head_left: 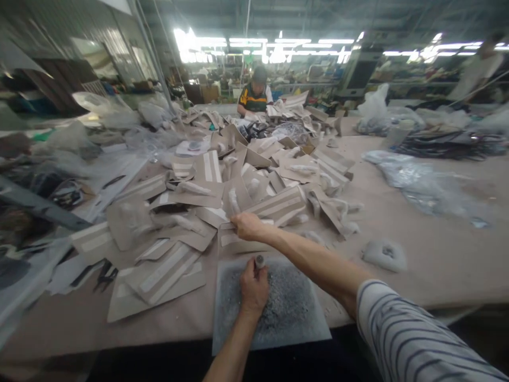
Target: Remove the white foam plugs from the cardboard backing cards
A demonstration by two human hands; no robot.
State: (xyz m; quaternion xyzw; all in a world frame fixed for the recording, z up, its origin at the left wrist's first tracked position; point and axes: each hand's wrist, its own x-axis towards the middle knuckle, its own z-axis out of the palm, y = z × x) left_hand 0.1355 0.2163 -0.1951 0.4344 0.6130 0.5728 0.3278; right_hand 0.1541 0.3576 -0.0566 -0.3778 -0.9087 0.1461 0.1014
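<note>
Near the table's front edge, my left hand (254, 289) is wrapped round a short upright cylinder (260, 261), whose round grey end shows above the fingers. It is over a pale square board (230, 318) with a worn, dark-speckled surface. Farther forward, my right hand (249, 227) reaches to the near side of a heap of grey-brown card panels (278, 207). Its fingers are closed at the edge of one panel (234, 195); the grip itself is partly hidden. Many panels carry pale strips, and some have whitish padded pieces on them.
Panels (159, 276) lie stacked to the left, beside dark scissors-like handles (105, 275). A whitish ring-shaped pad (385, 254) lies to the right. Clear plastic bags (413, 175) sit farther back. A co-worker (256, 98) is across the table, behind the heap.
</note>
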